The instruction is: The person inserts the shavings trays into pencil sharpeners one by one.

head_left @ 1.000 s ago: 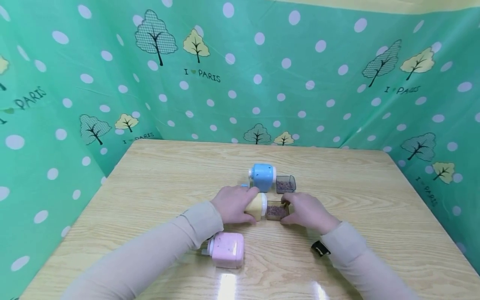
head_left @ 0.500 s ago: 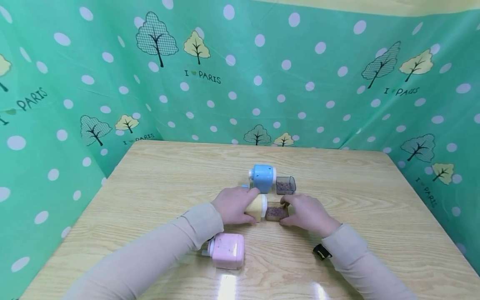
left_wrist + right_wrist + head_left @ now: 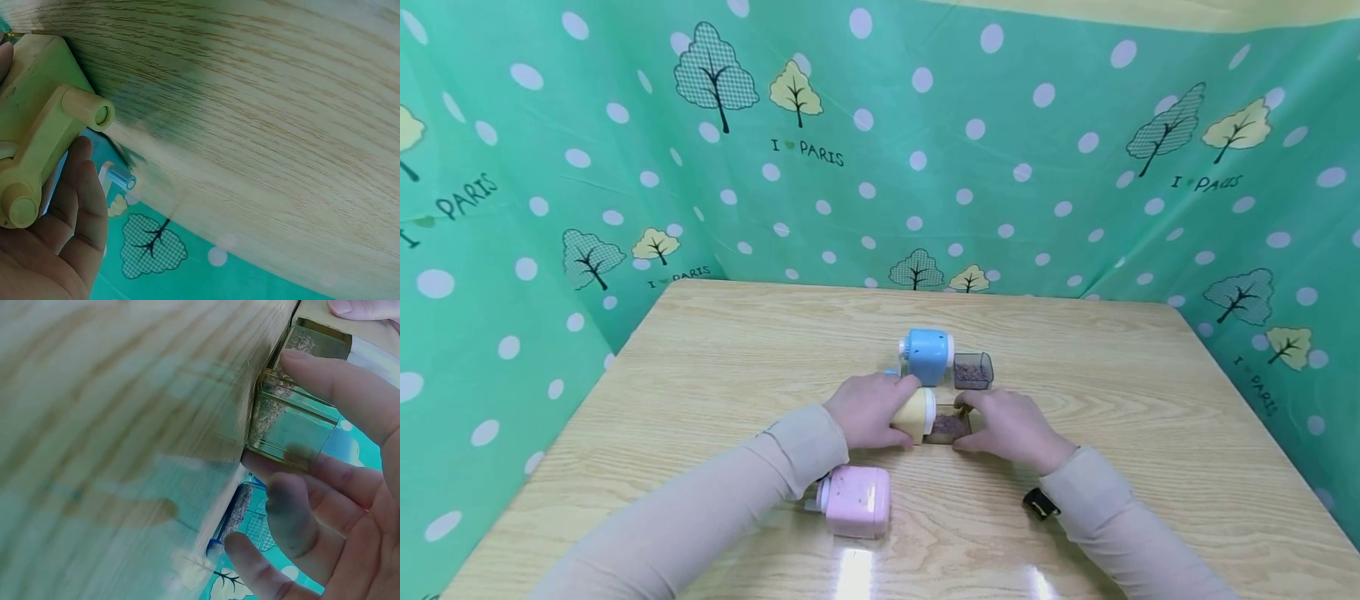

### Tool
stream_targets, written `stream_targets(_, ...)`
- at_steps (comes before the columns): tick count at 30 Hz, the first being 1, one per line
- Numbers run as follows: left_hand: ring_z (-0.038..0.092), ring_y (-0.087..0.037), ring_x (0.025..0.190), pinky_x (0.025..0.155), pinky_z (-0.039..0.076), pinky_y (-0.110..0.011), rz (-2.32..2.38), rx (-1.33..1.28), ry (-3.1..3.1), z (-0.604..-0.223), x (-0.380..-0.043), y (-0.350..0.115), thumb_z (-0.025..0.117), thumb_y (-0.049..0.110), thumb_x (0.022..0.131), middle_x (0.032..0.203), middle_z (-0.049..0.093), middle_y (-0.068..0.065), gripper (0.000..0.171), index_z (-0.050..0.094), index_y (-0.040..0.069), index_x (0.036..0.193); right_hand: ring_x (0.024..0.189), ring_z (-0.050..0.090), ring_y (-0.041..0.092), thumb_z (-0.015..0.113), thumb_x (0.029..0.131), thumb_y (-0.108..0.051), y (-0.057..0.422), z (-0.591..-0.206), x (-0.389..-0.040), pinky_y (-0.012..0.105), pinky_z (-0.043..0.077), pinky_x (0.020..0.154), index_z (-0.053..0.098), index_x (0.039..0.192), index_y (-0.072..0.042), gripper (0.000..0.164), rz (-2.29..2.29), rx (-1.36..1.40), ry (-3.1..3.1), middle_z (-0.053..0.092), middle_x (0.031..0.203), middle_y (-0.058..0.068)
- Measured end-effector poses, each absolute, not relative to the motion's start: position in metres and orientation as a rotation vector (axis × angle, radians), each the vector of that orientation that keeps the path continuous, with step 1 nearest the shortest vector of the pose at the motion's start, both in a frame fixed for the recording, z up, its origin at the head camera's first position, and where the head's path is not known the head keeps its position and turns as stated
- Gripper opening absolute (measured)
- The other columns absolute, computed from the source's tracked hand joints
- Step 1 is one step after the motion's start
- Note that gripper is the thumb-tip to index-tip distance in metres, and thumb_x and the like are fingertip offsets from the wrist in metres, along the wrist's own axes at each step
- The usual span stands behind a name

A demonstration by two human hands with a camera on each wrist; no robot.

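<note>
My left hand (image 3: 867, 408) grips a yellow hand-crank pencil sharpener (image 3: 912, 415) that lies on the table. Its crank (image 3: 47, 134) shows close up in the left wrist view, with fingers curled along the body. From the right, my right hand (image 3: 1017, 427) pinches the clear brownish shavings drawer (image 3: 946, 427) between thumb and fingers. Dark shavings lie in this drawer, and its inner end is at the sharpener's white-rimmed opening. In the right wrist view, thumb and fingers straddle the drawer (image 3: 294, 422) on opposite sides.
Just behind stands a blue pencil sharpener (image 3: 927, 354), its smoky drawer (image 3: 972, 372) of shavings pulled out beside it. A pink pencil sharpener (image 3: 857, 502) sits in front, near my left sleeve. A green patterned curtain (image 3: 880, 150) encloses the wooden table (image 3: 745, 350).
My right hand has shifted slightly left with the drawer, and less of the drawer shows outside the yellow sharpener. My left hand and the sharpener have stayed in place.
</note>
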State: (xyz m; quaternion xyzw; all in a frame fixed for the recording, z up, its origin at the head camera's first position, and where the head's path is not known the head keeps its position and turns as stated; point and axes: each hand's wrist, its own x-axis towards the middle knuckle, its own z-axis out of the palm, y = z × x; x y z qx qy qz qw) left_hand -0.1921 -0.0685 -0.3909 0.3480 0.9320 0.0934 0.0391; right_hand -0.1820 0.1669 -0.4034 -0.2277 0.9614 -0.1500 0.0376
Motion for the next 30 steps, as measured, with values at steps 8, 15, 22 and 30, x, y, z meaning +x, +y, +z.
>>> stream_targets(8,0.060,-0.013,0.083,0.066,0.054,-0.033,0.293,1.059,2.846,-0.3894,-0.1917,-0.0686,0.080,0.048,0.074,0.097,0.067,0.001,0.063,0.056,0.015,0.122,0.090,0.069,0.023,0.085,0.070,-0.038,0.1631,-0.4034,-0.1824,0.045,0.057,0.073,0.073,0.112,-0.008,0.053,-0.467,-0.707,2.940,0.075,0.103,0.003)
stream_targets(15,0.060,-0.013,0.083,0.066,0.053,-0.032,0.295,1.052,2.844,-0.3887,-0.1915,-0.0685,0.080,0.047,0.074,0.097,0.067,0.001,0.062,0.056,0.015,0.121,0.085,0.067,0.020,0.086,0.069,-0.038,0.1607,-0.4035,-0.1825,0.043,0.056,0.068,0.073,0.111,-0.009,0.053,-0.474,-0.703,2.935,0.075,0.102,0.002)
stream_targets(22,0.060,-0.013,0.084,0.067,0.053,-0.033,0.288,1.052,2.841,-0.3877,-0.1914,-0.0683,0.080,0.048,0.075,0.098,0.067,0.001,0.063,0.055,0.015,0.124,0.083,0.067,0.018,0.086,0.068,-0.037,0.1600,-0.4040,-0.1823,0.042,0.056,0.068,0.073,0.112,-0.009,0.054,-0.489,-0.714,2.941,0.075,0.101,0.003)
stream_targets(30,0.060,-0.013,0.083,0.067,0.054,-0.033,0.282,1.059,2.846,-0.3879,-0.1919,-0.0683,0.080,0.047,0.075,0.097,0.067,0.000,0.063,0.056,0.014,0.123,0.082,0.067,0.019,0.086,0.069,-0.038,0.1581,-0.4044,-0.1823,0.043,0.057,0.069,0.073,0.114,-0.007,0.056,-0.481,-0.718,2.939,0.075,0.102,0.005)
